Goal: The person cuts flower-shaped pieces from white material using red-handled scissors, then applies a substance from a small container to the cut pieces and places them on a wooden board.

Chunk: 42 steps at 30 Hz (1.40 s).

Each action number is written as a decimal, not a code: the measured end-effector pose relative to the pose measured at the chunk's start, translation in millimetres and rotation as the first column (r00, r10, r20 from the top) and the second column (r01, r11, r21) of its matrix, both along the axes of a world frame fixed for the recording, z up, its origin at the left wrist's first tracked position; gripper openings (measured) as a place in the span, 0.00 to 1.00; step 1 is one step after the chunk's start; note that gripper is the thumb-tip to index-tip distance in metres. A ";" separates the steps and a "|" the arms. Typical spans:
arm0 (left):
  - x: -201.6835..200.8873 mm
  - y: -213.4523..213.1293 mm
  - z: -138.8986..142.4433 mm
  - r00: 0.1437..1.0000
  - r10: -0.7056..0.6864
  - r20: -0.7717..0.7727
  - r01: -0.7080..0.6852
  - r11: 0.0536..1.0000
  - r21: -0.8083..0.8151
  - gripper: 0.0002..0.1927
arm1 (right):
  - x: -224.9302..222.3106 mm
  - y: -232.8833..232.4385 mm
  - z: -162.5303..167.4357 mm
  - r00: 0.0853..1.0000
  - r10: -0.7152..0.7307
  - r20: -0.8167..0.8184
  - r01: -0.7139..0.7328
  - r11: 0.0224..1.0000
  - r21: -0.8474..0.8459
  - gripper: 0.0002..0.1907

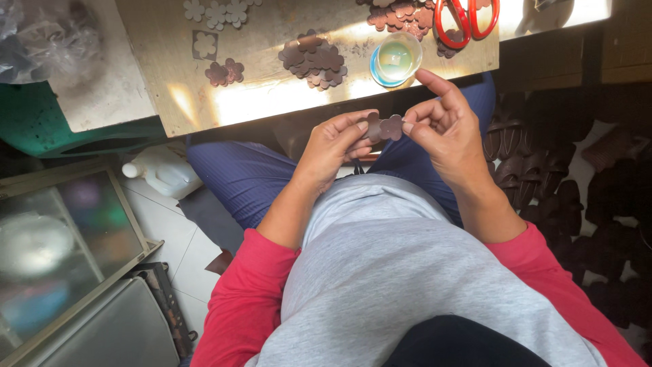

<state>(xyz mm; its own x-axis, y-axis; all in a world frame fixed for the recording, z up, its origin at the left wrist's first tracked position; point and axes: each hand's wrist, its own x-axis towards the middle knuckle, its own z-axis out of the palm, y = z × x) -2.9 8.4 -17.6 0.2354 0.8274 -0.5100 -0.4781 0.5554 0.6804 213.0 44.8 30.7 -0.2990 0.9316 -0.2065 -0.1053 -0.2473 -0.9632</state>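
Note:
Both my hands hold small dark brown flower-shaped cutouts above my lap, just below the near edge of a wooden board. My left hand pinches the left piece between thumb and fingers. My right hand grips the right piece with thumb and middle fingers, its index finger raised. The two pieces touch or overlap between the hands. On the board above lies a heap of the same brown flower cutouts.
A small round glass dish with a blue rim stands on the board, red-handled scissors beyond it. Grey flower cutouts lie at the back. A white plastic bottle lies on the floor at left, dark shoe pieces at right.

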 end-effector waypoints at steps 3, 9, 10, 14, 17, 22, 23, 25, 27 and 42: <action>3.6 -7.2 6.1 0.998 -0.018 0.064 0.022 0.998 -0.056 0.19 | -3.1 1.0 8.3 0.994 0.037 0.106 -0.040 0.999 0.022 0.37; 2.6 -9.5 10.3 0.994 -0.016 0.105 0.025 0.996 -0.085 0.21 | -7.1 4.0 11.0 0.983 0.081 0.163 -0.083 0.996 0.009 0.37; 2.8 -9.9 10.3 0.993 -0.007 0.122 0.017 0.996 -0.085 0.21 | -7.3 3.9 10.4 0.983 0.086 0.159 -0.087 0.996 0.000 0.37; 2.9 -13.4 8.2 0.981 0.022 0.192 -0.002 0.995 -0.102 0.22 | -9.5 0.4 6.3 0.977 0.095 0.192 -0.097 0.995 -0.003 0.37; 3.7 -14.7 4.9 0.971 0.046 0.236 -0.022 0.994 -0.103 0.23 | -10.4 -0.1 2.2 0.976 0.091 0.196 -0.089 0.996 -0.017 0.37; 5.8 -16.1 1.3 0.969 0.063 0.240 -0.035 0.992 -0.120 0.23 | -12.0 -1.9 -5.0 0.972 0.087 0.217 -0.084 0.996 -0.025 0.37; 5.4 -16.3 1.0 0.970 0.066 0.236 -0.037 0.992 -0.123 0.22 | -12.7 -2.4 -5.9 0.971 0.079 0.226 -0.076 0.997 -0.021 0.37; 5.7 -16.7 0.5 0.971 0.071 0.228 -0.043 0.991 -0.130 0.22 | -13.1 -3.2 -7.2 0.968 0.063 0.244 -0.062 0.998 -0.013 0.37; 5.8 -17.6 0.5 0.969 0.076 0.234 -0.047 0.991 -0.127 0.22 | -13.9 -3.6 -7.9 0.971 0.062 0.231 -0.059 0.998 -0.018 0.37; 22.8 -21.6 -5.5 0.989 0.142 0.045 -0.135 0.982 -0.133 0.18 | -23.7 -11.7 -7.0 0.929 0.030 0.369 -0.066 0.994 0.085 0.37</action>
<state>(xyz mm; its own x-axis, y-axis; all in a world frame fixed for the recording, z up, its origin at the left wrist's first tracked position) 19.9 -13.2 -23.1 0.1534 0.7817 -0.6045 -0.5910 0.5628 0.5779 189.3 33.1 23.7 -0.2636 0.9386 -0.2225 0.2692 -0.1499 -0.9513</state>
